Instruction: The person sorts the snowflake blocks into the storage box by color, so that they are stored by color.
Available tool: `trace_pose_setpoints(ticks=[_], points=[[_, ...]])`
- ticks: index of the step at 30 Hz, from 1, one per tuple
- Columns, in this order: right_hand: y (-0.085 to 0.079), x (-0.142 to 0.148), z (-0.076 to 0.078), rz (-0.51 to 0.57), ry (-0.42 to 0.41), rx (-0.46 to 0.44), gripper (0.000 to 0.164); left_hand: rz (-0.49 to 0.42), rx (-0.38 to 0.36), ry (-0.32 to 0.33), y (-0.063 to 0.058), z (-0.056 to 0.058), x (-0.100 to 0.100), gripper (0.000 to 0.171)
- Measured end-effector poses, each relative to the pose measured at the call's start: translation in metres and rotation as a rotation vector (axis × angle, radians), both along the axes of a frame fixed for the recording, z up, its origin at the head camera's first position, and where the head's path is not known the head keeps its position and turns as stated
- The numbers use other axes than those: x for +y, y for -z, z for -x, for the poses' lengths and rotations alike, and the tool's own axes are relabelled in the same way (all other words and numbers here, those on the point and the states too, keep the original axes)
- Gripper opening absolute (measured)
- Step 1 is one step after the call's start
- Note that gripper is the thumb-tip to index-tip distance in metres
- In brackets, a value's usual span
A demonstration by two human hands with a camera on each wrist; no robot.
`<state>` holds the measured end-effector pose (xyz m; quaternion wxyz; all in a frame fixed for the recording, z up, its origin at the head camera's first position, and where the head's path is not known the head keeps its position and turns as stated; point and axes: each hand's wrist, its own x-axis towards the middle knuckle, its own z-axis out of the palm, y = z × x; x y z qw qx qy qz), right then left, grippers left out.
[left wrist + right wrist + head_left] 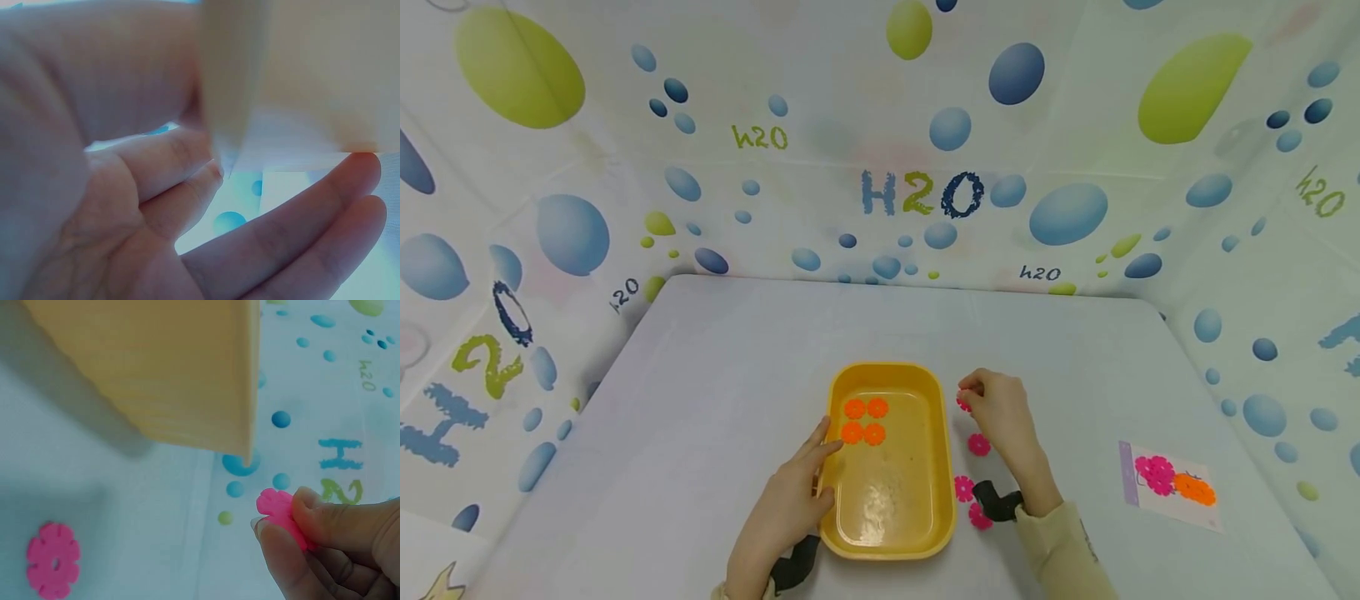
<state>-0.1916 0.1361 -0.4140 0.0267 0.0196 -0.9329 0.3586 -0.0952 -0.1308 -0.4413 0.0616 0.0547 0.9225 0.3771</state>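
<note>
A yellow plastic tray (887, 546) stands on the table, with several orange flower-shaped discs (877, 407) grouped in its upper left part. At the tray's left side my left hand (792, 492) grips the rim, thumb and a finger over the edge. In the left wrist view, two other fingers (337, 194) lie along the underside of the tray. Just past the tray's right side, my right hand (1000, 408) pinches a pink flower-shaped disc (275, 505) between thumb and index finger. Other pink discs (978, 444) lie on the table below that hand.
A picture card (1172, 487) with pink and orange flower shapes lies at the right of the white table (737, 358). A white curtain (820, 67) with bubble prints and H2O lettering surrounds the table at the back and sides.
</note>
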Motion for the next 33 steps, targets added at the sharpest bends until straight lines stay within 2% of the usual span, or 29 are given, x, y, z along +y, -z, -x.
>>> trace_pose_setpoints(ticks=[14,26,33], points=[[-0.025,-0.023,0.009,0.062,-0.044,-0.039,0.016,-0.005,0.015,0.006,0.002,0.001,-0.002,0.055],[-0.027,-0.044,0.012,0.157,-0.126,-0.090,0.019,-0.007,0.004,0.007,0.000,0.000,-0.001,0.055],[-0.028,-0.057,0.011,0.131,-0.171,-0.074,0.017,-0.013,-0.008,0.004,-0.002,0.000,-0.001,0.055]])
